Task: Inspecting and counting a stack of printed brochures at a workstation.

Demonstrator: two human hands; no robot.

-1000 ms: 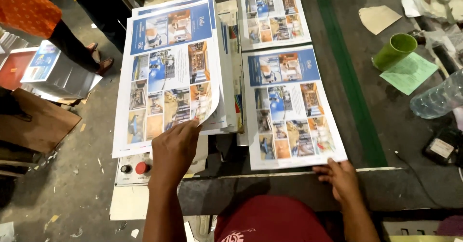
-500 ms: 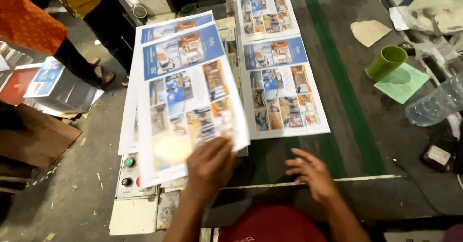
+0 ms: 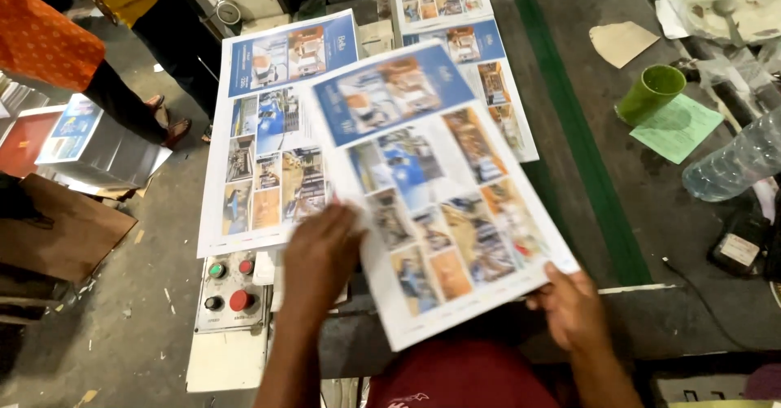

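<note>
A large printed sheet point(image 3: 439, 188) with a blue header and several photo panels is lifted and tilted across the middle, blurred by motion. My left hand point(image 3: 321, 253) grips its left edge, fingers curled under the paper. My right hand point(image 3: 573, 306) pinches its bottom right corner. Beneath and to the left lies a stack of similar printed sheets point(image 3: 260, 139). Another printed sheet point(image 3: 504, 99) rests flat on the dark table point(image 3: 651, 213) behind the lifted one.
A control panel point(image 3: 228, 290) with red, green and black buttons sits below the stack. A green cup point(image 3: 649, 92), a green paper slip point(image 3: 677, 127) and a clear plastic bottle point(image 3: 736, 160) lie at right. A person in orange point(image 3: 57, 42) stands at upper left.
The top sheet has been lifted off the left stack and swung rightward over the table. My right hand left the table and took the sheet's bottom right corner.
</note>
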